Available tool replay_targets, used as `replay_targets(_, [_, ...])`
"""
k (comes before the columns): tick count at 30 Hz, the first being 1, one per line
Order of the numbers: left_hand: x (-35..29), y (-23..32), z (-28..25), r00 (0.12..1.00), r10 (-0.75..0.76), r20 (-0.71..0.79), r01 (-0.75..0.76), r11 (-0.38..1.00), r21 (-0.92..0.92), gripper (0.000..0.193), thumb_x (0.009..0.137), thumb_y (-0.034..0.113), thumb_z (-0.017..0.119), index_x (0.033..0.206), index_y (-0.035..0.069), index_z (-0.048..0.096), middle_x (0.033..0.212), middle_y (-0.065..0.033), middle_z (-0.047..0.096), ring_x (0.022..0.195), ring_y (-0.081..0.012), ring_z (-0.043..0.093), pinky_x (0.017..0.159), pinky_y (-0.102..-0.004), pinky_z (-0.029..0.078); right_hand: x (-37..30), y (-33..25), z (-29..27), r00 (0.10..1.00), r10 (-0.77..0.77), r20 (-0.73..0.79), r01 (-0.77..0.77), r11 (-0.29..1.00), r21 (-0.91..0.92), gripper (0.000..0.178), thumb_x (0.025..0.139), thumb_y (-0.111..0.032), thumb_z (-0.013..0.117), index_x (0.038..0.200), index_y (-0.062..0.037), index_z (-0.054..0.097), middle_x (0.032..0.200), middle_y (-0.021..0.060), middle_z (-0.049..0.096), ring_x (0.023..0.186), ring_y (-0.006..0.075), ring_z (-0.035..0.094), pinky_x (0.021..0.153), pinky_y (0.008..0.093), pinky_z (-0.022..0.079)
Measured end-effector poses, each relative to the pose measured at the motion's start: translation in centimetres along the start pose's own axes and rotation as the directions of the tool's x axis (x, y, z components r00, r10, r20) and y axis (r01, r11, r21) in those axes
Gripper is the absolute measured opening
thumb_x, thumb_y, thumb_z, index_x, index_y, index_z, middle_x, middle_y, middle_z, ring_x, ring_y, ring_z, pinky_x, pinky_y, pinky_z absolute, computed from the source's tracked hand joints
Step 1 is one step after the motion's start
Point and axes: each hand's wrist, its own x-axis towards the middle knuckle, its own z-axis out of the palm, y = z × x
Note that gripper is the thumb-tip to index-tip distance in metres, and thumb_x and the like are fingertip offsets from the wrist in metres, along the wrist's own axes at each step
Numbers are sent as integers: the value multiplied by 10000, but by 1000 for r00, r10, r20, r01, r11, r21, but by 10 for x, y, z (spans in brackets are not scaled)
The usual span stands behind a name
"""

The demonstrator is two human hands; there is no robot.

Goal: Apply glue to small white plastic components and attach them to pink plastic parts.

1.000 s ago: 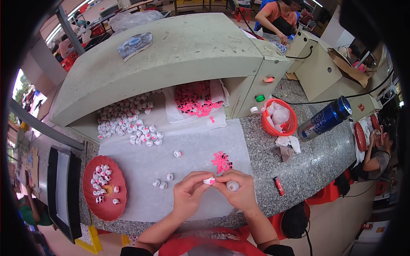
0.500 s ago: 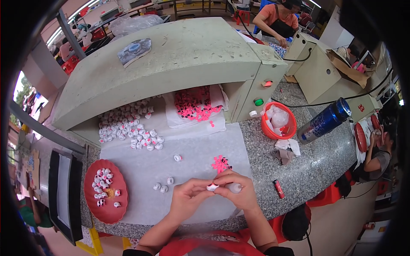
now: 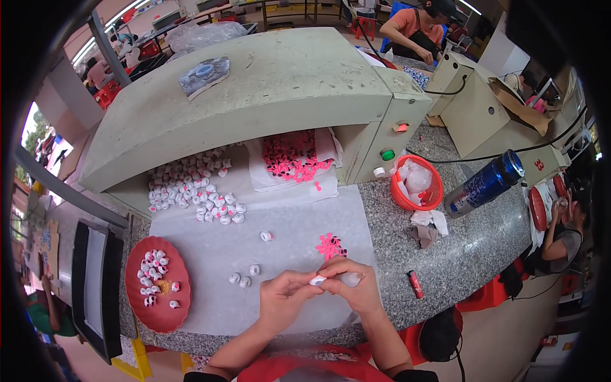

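A small white rounded piece with a dark mark is pinched between the fingertips of both hands, above the white sheet. My left hand grips it from the left. From the other side, my right hand pinches it too, with a translucent whitish small bottle tucked in its fingers. Just beyond the right hand lies a pile of pink flat cutouts. Several loose white pieces, one of them farther off, rest on the sheet left of the hands.
A red scalloped plate with white pieces stands at the left. Behind, a pale metal hood covers many white pieces and pink cutouts. To the right are a red basket, a blue can-like cylinder and a red tube.
The piece between my fingertips has turned slightly, showing a dark mark where pink showed before. My hands stay nearly in place. A co-worker at the back has shifted an arm.
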Motion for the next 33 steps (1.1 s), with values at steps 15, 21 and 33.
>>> replay_targets(15, [9,9,-1,1000,-16,-27,11,987,-158,249,753,-127,548,990,-50,551,1037,-167,563,980,-211,558,855,-305,467,-2,-2,17,976,-123,-179,86,975,-204,233,672,81,634,882,-15,602,999,88,567,822,112,552,679,228,459])
replay_targets(21, [8,4,0,996,90,6,-90,994,-66,265,755,-149,519,1006,-66,545,1105,-188,519,1015,-217,536,877,-304,457,-1,-1,17,972,-170,-162,136,969,-205,242,665,90,626,881,-18,606,997,85,560,847,125,552,693,225,460])
replay_targets(33, [-21,13,-142,686,359,-633,69,834,547,183,740,-63,590,911,1,600,906,-69,591,789,-118,580,660,-214,477,10,28,25,994,-69,-82,41,953,-301,246,674,92,599,896,-14,593,968,94,574,845,110,542,683,226,441])
